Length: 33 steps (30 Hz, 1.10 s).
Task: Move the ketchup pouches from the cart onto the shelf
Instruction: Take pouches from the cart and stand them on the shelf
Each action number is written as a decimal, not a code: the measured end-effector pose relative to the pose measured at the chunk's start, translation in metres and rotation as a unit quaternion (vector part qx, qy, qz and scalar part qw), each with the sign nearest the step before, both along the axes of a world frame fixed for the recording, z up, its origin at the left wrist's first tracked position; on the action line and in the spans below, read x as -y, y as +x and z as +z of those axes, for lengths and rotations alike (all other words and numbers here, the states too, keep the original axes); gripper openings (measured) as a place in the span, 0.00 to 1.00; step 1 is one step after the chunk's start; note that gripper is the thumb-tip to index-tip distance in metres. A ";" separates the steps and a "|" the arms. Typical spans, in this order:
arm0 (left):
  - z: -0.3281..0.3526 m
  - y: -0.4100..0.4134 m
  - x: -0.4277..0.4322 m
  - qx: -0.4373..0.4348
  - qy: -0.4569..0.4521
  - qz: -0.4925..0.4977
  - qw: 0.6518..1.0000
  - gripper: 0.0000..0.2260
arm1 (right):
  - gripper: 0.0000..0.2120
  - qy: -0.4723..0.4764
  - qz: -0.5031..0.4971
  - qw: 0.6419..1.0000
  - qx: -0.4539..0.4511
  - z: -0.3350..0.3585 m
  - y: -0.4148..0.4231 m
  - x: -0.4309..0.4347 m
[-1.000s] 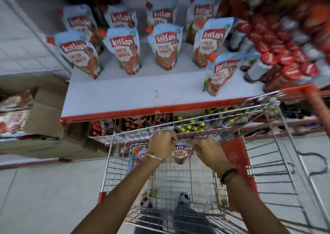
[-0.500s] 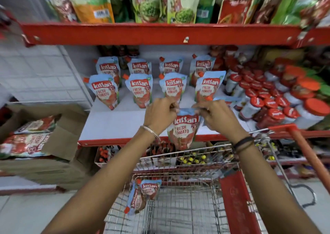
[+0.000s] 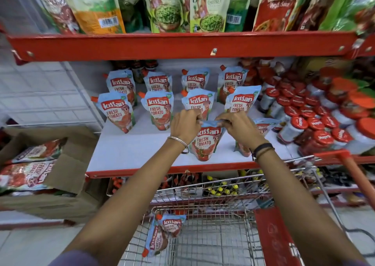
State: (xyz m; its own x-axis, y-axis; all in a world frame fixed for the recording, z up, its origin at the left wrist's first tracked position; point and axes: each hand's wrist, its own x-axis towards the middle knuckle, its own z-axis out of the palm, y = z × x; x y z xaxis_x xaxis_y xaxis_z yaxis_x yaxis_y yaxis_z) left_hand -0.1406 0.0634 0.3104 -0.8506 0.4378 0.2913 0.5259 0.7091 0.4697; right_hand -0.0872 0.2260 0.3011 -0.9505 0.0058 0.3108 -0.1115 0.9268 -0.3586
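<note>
A light-blue and red ketchup pouch (image 3: 205, 141) stands upright on the white shelf (image 3: 132, 154), near its front edge. My left hand (image 3: 185, 124) pinches its top left corner and my right hand (image 3: 236, 126) pinches its top right corner. Behind it, several matching pouches (image 3: 160, 109) stand in two rows. Another pouch (image 3: 261, 126) stands to the right, partly hidden by my right wrist. Down in the wire cart (image 3: 203, 243), two pouches (image 3: 164, 233) lean in the left front corner.
Red-capped jars (image 3: 312, 121) crowd the shelf's right side. The red shelf above (image 3: 182, 44) carries green and red sauce pouches. An open cardboard box (image 3: 50, 170) with red packets sits to the left. The cart's red handle (image 3: 353, 170) rises at the right.
Both hands lifted the pouch out of the cart, carried it up and forward, and it now rests on the shelf. The view tilted upward.
</note>
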 end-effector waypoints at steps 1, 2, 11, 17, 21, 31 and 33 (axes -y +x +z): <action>-0.003 -0.002 -0.001 -0.003 -0.004 -0.001 1.000 0.07 | 0.09 0.004 -0.004 1.000 0.005 -0.003 -0.001 0.000; -0.006 -0.003 -0.001 -0.008 -0.008 -0.002 1.000 0.07 | 0.09 0.006 -0.007 1.000 0.008 -0.005 -0.002 0.000; -0.015 -0.006 0.001 0.008 0.021 -0.029 0.999 0.07 | 0.11 -0.021 -0.018 0.999 0.029 -0.010 0.002 0.001; -0.040 0.011 0.037 -0.064 0.138 -0.056 0.987 0.08 | 0.15 -0.067 -0.031 0.992 -0.100 -0.009 0.044 0.030; -0.088 0.043 0.077 -0.091 0.149 -0.056 0.983 0.08 | 0.11 -0.150 -0.018 0.984 -0.097 -0.039 0.084 0.074; -0.247 0.094 0.160 0.112 -0.044 -0.099 0.988 0.12 | 0.14 -0.172 -0.029 0.956 0.237 -0.208 0.113 0.157; -0.266 0.094 0.163 0.164 -0.092 -0.084 0.979 0.15 | 0.18 -0.167 -0.043 0.940 0.295 -0.232 0.109 0.163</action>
State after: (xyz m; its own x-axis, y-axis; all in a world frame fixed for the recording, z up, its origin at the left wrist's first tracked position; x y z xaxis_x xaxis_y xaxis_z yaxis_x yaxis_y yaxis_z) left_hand -0.0462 -0.0996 0.0443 -0.7969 0.5986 -0.0818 0.4843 0.7138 0.5059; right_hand 0.0214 0.0630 0.0690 -0.9483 0.0946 -0.3028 0.2686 0.7474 -0.6076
